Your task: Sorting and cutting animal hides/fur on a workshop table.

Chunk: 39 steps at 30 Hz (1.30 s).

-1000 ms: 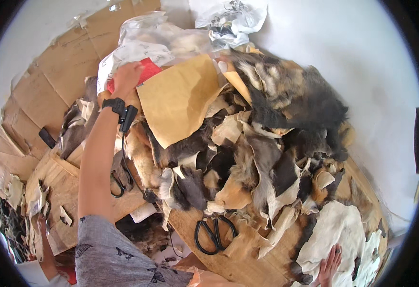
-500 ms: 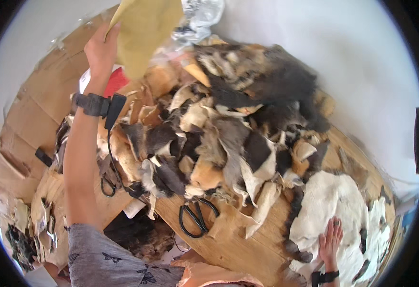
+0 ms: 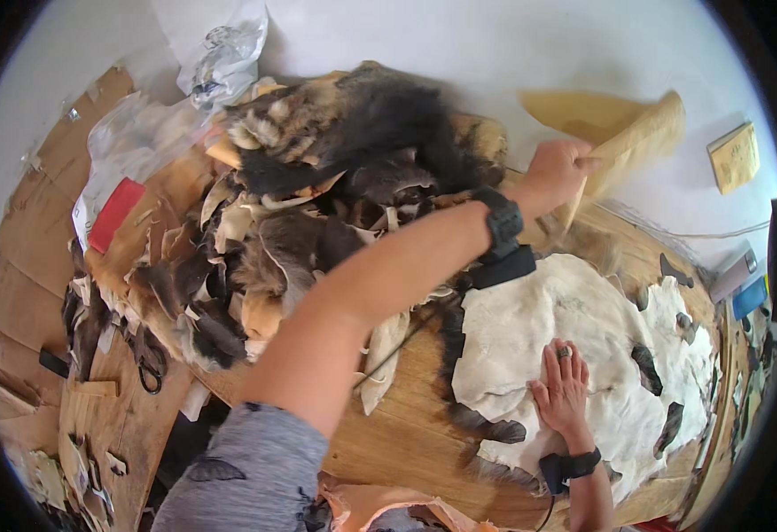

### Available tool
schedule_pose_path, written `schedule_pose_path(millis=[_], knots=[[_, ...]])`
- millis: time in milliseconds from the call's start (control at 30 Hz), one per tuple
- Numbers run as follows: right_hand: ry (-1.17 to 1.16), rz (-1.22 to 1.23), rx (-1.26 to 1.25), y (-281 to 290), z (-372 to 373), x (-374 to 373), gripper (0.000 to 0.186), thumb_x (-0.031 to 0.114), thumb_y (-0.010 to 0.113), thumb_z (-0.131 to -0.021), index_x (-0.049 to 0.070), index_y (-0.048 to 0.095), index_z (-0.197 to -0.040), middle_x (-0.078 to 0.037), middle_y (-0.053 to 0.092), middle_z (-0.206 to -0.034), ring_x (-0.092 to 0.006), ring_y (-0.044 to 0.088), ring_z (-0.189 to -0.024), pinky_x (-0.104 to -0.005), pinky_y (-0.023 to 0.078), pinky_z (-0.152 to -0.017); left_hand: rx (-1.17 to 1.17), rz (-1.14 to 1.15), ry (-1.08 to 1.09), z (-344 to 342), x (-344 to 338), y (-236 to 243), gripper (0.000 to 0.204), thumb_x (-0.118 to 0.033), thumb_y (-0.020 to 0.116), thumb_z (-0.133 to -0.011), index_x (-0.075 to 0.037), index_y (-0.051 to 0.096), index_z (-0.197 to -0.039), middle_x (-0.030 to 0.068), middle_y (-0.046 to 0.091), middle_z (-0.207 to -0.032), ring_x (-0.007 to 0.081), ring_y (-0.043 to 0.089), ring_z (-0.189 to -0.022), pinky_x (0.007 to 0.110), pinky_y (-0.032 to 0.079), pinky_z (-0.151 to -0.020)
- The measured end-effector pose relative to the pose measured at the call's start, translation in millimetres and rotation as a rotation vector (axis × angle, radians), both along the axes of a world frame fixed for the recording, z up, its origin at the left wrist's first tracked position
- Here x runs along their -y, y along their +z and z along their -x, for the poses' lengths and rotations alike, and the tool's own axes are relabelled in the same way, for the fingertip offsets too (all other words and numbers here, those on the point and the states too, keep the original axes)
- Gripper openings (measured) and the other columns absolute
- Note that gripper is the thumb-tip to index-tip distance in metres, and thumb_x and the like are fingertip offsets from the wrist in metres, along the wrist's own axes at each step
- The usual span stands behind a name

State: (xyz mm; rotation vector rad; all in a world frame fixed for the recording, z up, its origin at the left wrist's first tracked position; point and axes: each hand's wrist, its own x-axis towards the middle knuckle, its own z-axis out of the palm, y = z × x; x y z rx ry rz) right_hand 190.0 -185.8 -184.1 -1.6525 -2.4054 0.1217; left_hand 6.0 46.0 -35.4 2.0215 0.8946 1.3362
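Note:
A large pale hide (image 3: 521, 319), skin side up with dark fur showing at its edges and holes, lies on the right of the wooden table (image 3: 406, 452). My right hand (image 3: 564, 390) rests flat on it, fingers stretched out, a ring on one of them. My left arm reaches across to the right. In the air above the hide's far edge, my left hand (image 3: 558, 176) grips a bent yellow-brown sheet (image 3: 641, 142), perhaps stiff paper, slightly blurred. Both wrists wear black bands.
A heap of fur scraps (image 3: 291, 239) covers the table's left and back. Scissors (image 3: 151, 365) lie at its near left, and a red piece (image 3: 115, 215) beside a plastic bag (image 3: 140, 133). A white wall (image 3: 459, 44) stands behind; a blue object (image 3: 749, 299) is far right.
My left hand has swung from the upper left to the right with the sheet. The view has turned right. My right hand stays flat on the hide.

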Motion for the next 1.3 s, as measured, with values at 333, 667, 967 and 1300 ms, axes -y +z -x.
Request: schedule_pose_path(millis=[333,667,967,1300], knots=[[-0.020,0.033,-0.038,1,-4,1,0.056,0.035,0.053,-0.080,0.004,0.045,-0.126,-0.018,0.039,-0.134,-0.0376,0.029,-0.127,-0.0490,0.021,-0.103,-0.747,-0.308,0.963,128,-39,-55,0.053,-0.001,0.062,-0.059,-0.009,0.047,-0.109,0.0117,0.045,-0.110,0.0343,0.043,-0.099,0.048,0.042,-0.074],[-0.015,0.034,-0.036,4,1,-1,0.057,0.032,0.054,-0.078,0.004,0.044,-0.127,-0.018,0.039,-0.134,-0.0376,0.029,-0.128,-0.0487,0.021,-0.103,-1.139,-0.040,1.090,247,-29,-67,0.083,-0.004,0.056,-0.081,-0.023,0.005,-0.144,0.0227,0.015,-0.144,0.0487,0.017,-0.129,0.068,0.018,-0.098],[-0.014,0.047,-0.052,1,-1,-2,0.057,0.031,0.055,-0.077,0.004,0.044,-0.126,-0.018,0.039,-0.133,-0.0375,0.029,-0.128,-0.0479,0.021,-0.103,-0.816,0.084,1.062,274,-37,-18,0.036,-0.014,0.058,-0.074,-0.004,0.057,-0.109,0.0225,0.061,-0.098,0.0359,0.059,-0.093,0.046,0.049,-0.077],[0.050,0.029,-0.038,3,8,-5,0.058,0.029,0.055,-0.076,0.003,0.044,-0.126,-0.019,0.040,-0.132,-0.0382,0.030,-0.127,-0.0485,0.021,-0.103,0.753,0.109,0.948,422,46,48,0.036,-0.012,0.061,-0.079,0.008,0.055,-0.108,0.0181,0.062,-0.099,0.0270,0.063,-0.078,0.035,0.049,-0.066]])
